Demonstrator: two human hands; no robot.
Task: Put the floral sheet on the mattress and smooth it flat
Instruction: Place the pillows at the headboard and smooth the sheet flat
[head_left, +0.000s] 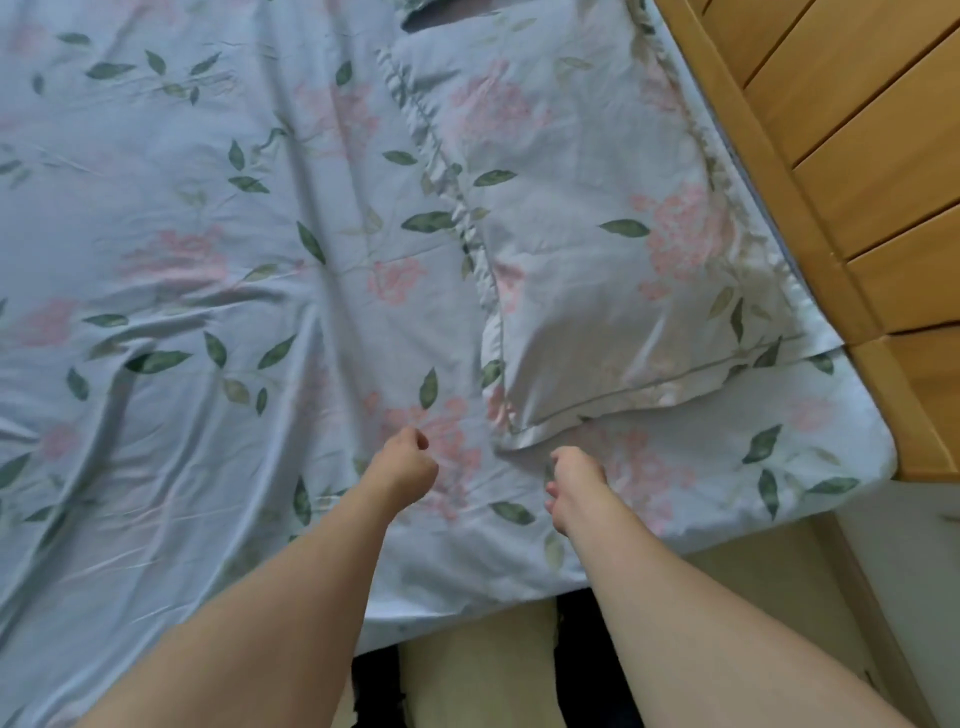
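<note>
Cotton-like floral sheet lies spread over the mattress, filling the left and centre of the frame, with creases running down toward the lower left. A matching pillow rests on it at upper right, beside the wooden headboard. Left hand and right hand hover at the near edge, fingers loosely curled; whether either pinches cloth cannot be told. The fabric looks light, soft and slippery, probably best gripped along its hanging hem and pulled taut.

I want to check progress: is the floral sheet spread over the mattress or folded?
Spread: the floral sheet covers the mattress to its corner, with wrinkles remaining.
</note>
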